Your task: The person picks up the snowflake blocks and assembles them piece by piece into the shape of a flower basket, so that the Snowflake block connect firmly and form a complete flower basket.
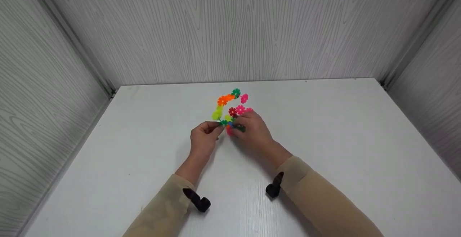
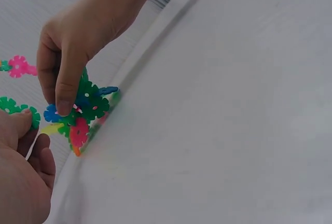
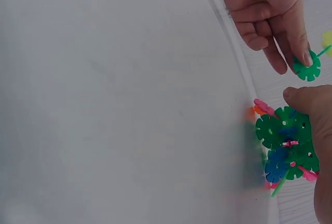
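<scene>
Between thumb and fingers, my left hand (image 1: 203, 141) pinches a green notched plastic disc (image 3: 307, 71). From that disc a curved chain runs up through yellow discs (image 1: 217, 114), orange discs (image 1: 222, 101), a green disc (image 1: 236, 93) and a pink disc (image 1: 244, 98). My right hand (image 1: 257, 130) grips a cluster of interlocked discs (image 3: 282, 136), mostly green and blue with pink ones sticking out. A dark red disc (image 1: 232, 112) and pink discs (image 1: 240, 110) show just beyond the right fingers. Fingers hide part of the cluster; whether chain and cluster are joined, I cannot tell.
Both hands are over the far middle of a white table (image 1: 324, 139). A pale wood-grain panel (image 1: 230, 31) rises along its back edge, with similar panels at left and right. Black wrist devices (image 1: 201, 204) sit on both tan sleeves.
</scene>
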`<action>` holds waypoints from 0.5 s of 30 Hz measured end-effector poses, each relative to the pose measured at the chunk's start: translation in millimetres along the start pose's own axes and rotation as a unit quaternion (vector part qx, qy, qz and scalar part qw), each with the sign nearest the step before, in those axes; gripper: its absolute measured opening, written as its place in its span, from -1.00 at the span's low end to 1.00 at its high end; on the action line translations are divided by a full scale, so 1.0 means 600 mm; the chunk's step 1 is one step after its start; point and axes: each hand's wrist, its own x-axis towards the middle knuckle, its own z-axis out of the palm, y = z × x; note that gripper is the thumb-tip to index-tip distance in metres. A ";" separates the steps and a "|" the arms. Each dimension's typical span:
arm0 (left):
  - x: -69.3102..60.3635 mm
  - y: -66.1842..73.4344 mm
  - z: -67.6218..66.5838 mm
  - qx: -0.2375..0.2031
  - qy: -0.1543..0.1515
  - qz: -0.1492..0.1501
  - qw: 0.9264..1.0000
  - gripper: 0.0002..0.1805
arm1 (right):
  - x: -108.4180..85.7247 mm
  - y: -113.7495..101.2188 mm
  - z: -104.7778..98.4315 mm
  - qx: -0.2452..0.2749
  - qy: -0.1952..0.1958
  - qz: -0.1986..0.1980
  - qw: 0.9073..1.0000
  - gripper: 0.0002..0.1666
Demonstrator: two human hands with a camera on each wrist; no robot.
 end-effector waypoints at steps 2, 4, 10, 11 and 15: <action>0.001 -0.002 0.001 -0.008 0.001 -0.003 1.000 -0.91 | 0.002 -0.002 0.003 -0.006 0.006 -0.011 1.000 -0.80; 0.000 -0.004 0.002 -0.019 0.001 -0.006 1.000 -0.91 | 0.004 -0.005 0.005 -0.009 0.011 -0.020 1.000 -0.82; 0.000 -0.007 0.001 -0.034 0.003 0.001 0.999 -0.89 | 0.008 -0.011 0.011 -0.013 0.021 -0.043 0.999 -0.83; 0.000 -0.006 0.001 -0.034 0.004 0.005 0.999 -0.89 | 0.008 -0.011 0.011 -0.015 0.022 -0.046 0.999 -0.83; -0.002 -0.005 0.001 -0.023 0.007 0.019 1.000 -0.92 | 0.009 -0.012 0.014 -0.021 0.025 -0.059 0.998 -0.82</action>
